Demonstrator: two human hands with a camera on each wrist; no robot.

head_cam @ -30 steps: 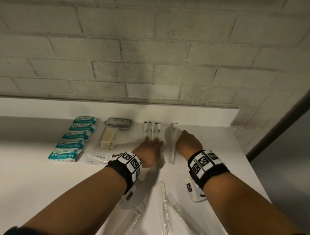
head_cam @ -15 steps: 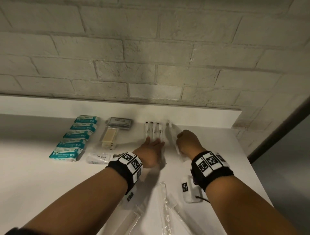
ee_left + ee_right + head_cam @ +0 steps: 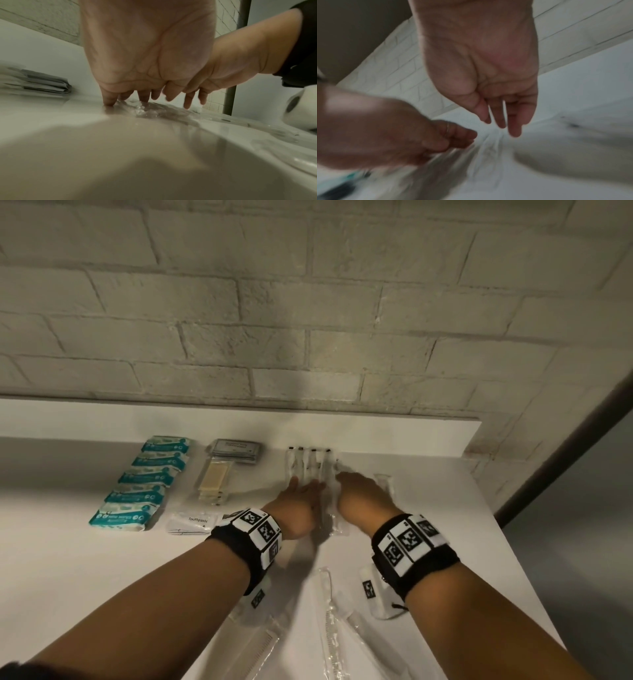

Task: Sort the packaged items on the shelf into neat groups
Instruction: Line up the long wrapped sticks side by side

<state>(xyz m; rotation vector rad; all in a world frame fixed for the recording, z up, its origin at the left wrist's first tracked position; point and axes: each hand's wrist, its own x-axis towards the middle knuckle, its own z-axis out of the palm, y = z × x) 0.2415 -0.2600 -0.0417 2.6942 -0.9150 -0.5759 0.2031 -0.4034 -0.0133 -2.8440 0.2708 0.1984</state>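
A row of clear-wrapped sticks with black caps (image 3: 310, 467) lies at the back of the white shelf (image 3: 445, 508). My left hand (image 3: 305, 486) lies flat on the near ends of this row, fingers straight and pressing the crinkled plastic (image 3: 154, 109). One more clear long packet (image 3: 331, 508) lies along the row's right side, between my hands. My right hand (image 3: 356, 491) hovers over it with its fingers (image 3: 500, 121) hanging straight and loose, holding nothing. The right wrist view is blurred.
Left of the row lie a column of teal packs (image 3: 137, 494), grey sachets (image 3: 236, 451), beige strips (image 3: 212, 481) and toothpaste sachets (image 3: 191, 522). A small white packet (image 3: 383, 481) lies right of my right hand. Long clear packets (image 3: 329, 628) lie near the front. The brick wall is behind.
My right hand carried the clear long packet left, laid it against the row and let go. The left hand stayed pressed on the row.
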